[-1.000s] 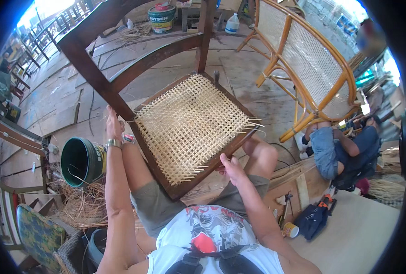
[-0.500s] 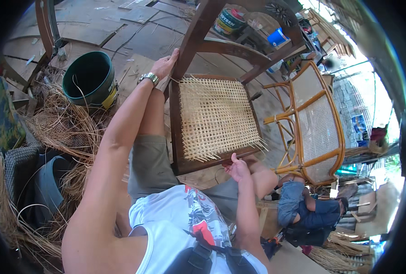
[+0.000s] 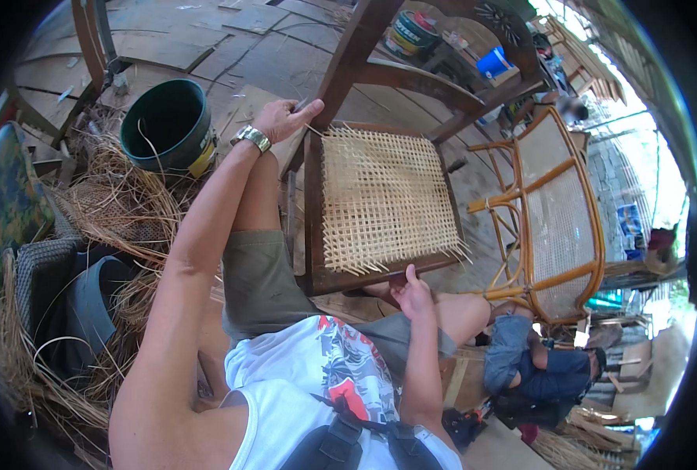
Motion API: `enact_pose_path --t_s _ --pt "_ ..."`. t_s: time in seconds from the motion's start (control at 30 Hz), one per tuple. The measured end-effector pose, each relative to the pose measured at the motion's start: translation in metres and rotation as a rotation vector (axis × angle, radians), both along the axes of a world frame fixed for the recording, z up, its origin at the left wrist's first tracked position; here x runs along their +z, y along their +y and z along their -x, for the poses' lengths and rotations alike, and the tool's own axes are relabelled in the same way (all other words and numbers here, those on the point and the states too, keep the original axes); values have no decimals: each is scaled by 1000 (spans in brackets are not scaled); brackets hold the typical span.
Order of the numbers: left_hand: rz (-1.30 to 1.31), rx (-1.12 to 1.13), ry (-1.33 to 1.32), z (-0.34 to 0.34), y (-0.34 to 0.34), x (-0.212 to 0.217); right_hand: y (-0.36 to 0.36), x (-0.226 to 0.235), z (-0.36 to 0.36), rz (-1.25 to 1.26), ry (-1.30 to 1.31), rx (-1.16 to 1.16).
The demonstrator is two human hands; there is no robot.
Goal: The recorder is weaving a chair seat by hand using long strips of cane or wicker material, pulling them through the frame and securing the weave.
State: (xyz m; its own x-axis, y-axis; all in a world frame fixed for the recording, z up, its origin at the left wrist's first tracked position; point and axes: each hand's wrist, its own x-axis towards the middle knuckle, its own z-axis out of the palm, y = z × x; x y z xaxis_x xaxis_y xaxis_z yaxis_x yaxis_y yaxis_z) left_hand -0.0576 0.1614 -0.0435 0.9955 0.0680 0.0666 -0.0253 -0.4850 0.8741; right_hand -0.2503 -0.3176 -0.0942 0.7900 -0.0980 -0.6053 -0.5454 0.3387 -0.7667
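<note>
A dark wooden chair (image 3: 315,227) stands before me, its seat covered by a woven cane panel (image 3: 388,200) with loose strand ends sticking out along the edges. My left hand (image 3: 283,120), wearing a metal watch, is by the far left corner of the seat, next to the back post. Its fingers are closed around a small, dark, pointed tool (image 3: 301,104), mostly hidden by the hand. At the front rail, my right hand (image 3: 413,296) holds the chair's edge with the thumb up and the other fingers partly hidden beneath.
A dark green bucket (image 3: 166,129) and heaps of loose cane strands (image 3: 141,204) lie to my left. On the right stands a rattan seat (image 3: 556,219) with woven panels. Another person (image 3: 540,364) sits at the lower right. Paint cans (image 3: 411,35) are behind the chair.
My left hand has turned at the back post, its fingertips now lower and the pointed tool showing. My right hand stays on the front rail. The whole view has shifted slightly.
</note>
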Motion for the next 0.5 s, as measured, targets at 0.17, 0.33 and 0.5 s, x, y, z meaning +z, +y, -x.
enact_pose_path --t_s 0.17,0.33,0.5 --pt "-241 -62 173 11 23 -14 25 67 12 657 162 731" --pt "-400 -87 -40 18 33 -30 51 75 -48 744 -531 631" --pt "-434 -6 -12 26 35 -23 104 42 -133 1067 -773 457"
